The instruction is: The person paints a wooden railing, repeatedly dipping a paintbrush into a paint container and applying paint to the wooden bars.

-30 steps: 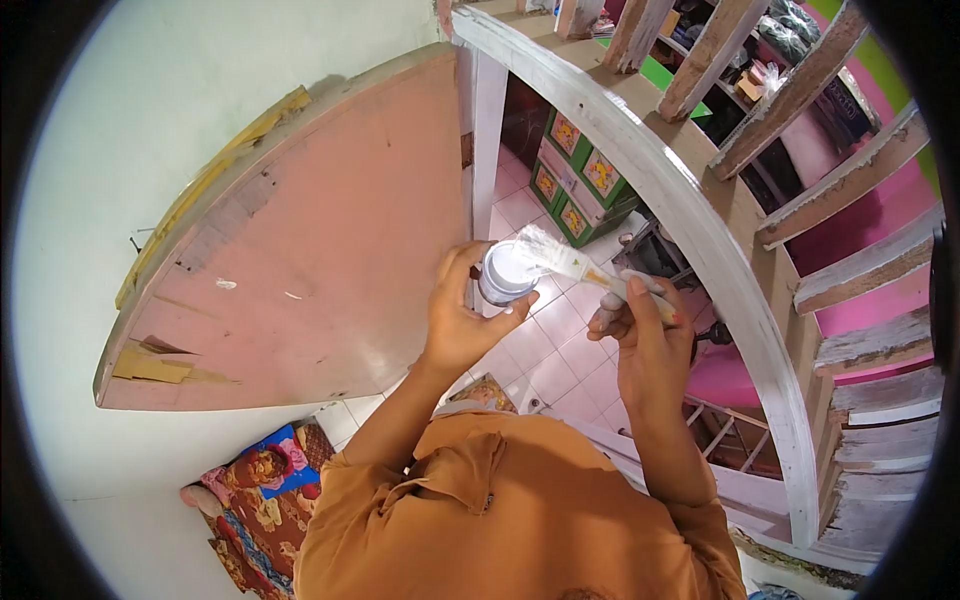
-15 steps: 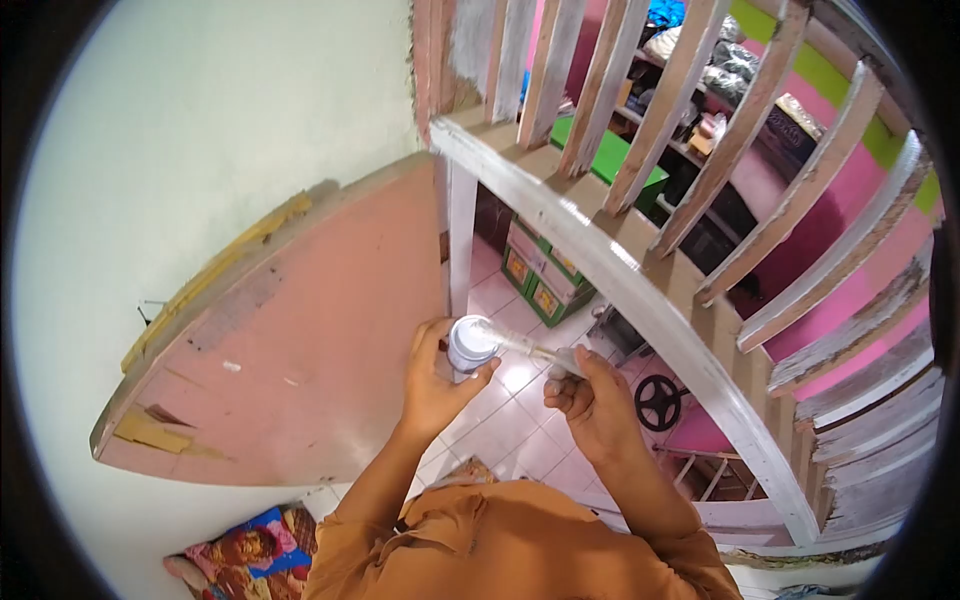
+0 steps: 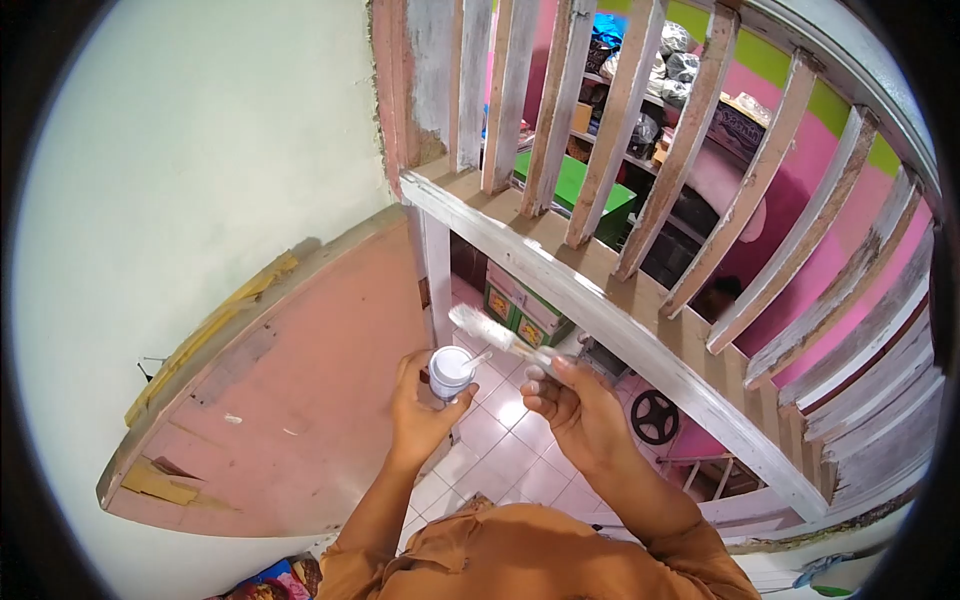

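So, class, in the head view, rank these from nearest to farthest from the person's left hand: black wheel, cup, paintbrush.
1. Cup: nearest, held in the left hand.
2. Paintbrush: above and right of the cup in the view, held in the right hand.
3. Black wheel: farthest, off to the right, past the right hand.

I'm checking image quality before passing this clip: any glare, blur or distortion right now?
Head view: bright glare on the floor tiles; head view: the brush in the right hand looks slightly smeared, the cup clearer; head view: wide-angle bowing of the railing slats toward the right, with blacked-out corners.
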Motion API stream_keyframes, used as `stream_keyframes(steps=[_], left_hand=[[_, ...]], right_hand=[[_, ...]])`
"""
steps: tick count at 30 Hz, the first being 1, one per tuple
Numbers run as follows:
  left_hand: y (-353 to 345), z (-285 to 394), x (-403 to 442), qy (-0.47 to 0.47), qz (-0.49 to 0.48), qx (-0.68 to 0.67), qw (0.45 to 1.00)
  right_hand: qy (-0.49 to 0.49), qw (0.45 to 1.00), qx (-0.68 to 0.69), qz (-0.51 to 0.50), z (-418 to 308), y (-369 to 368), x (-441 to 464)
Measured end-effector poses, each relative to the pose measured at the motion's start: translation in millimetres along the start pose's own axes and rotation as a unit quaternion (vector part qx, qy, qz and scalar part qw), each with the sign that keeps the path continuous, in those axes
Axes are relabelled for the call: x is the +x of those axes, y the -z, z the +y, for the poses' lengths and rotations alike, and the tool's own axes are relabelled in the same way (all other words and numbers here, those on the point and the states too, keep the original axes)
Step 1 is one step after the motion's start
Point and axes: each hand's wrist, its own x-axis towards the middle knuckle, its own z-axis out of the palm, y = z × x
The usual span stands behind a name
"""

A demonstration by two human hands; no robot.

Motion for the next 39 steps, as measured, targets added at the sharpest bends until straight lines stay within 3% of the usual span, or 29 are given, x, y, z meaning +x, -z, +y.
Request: stream_keyframes(steps=[3,8,13,16,29,33,36,39], left_hand=[[2,-3,0,-0.004,-0.004,-0.001,1.000],[2,-5,-11,0.022,-0.014,0.004,1.000],[3,-18,-29,0.019,-0.018,-0.019,0.999],[7,-26,-39,0.024,-0.013,-0.034,0.999],[19,-43,-49,0.024,-0.008,-0.033,0.999],[17,-51,-48,0.008,0.006,-0.037,0.999],[19,-48,-49,0.004,-0.008,-0.025,1.000],[14,-51,-49,0.013,-0.005,-0.045,0.999]], right_hand=[[0.053,0.996,0.028,-0.068,-10,-13,6],[0.158,0.984,0.037,-0.069,-39,-66,19],[0.345,0.922,0.121,-0.129,-82,-121,45],[0.425,0.889,0.139,-0.097,-112,-141,61],[0.522,0.827,0.174,-0.112,-153,-145,50],[0.489,0.857,0.092,-0.136,-131,-137,61],[0.434,0.881,0.145,-0.120,-141,-161,75],[0.479,0.855,0.156,-0.123,-154,-161,68]])
